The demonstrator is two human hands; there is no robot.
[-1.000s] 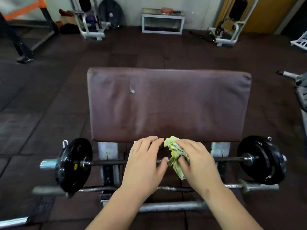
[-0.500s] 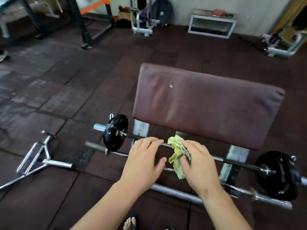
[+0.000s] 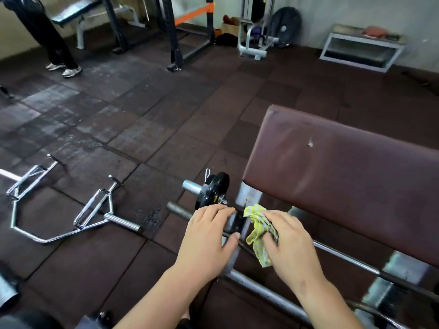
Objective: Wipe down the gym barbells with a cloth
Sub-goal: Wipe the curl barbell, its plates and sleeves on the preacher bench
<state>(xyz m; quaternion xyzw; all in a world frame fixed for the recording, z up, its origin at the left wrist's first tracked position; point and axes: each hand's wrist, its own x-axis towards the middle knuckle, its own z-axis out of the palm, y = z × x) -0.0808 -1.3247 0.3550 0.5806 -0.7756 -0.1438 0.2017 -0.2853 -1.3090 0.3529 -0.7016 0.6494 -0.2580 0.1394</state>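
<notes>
Just below the brown pad [image 3: 344, 176], the right hand [image 3: 288, 243] presses a bunched yellow cloth [image 3: 257, 224] in curled fingers onto the barbell [image 3: 342, 255], while the left hand [image 3: 209, 236] wraps the bar beside the black plate [image 3: 212, 189].

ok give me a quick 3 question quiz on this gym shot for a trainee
1. Which hand holds the yellow-green cloth?
2. True or false: the black weight plate lies flat on the floor.
3. Multiple choice: the chrome hex-shaped bar is A) on the brown pad B) on the floor, left of the hands C) held in the left hand.

Key
1. The right hand, pressing it on the barbell.
2. False: it stands upright on the barbell's end.
3. B
</notes>
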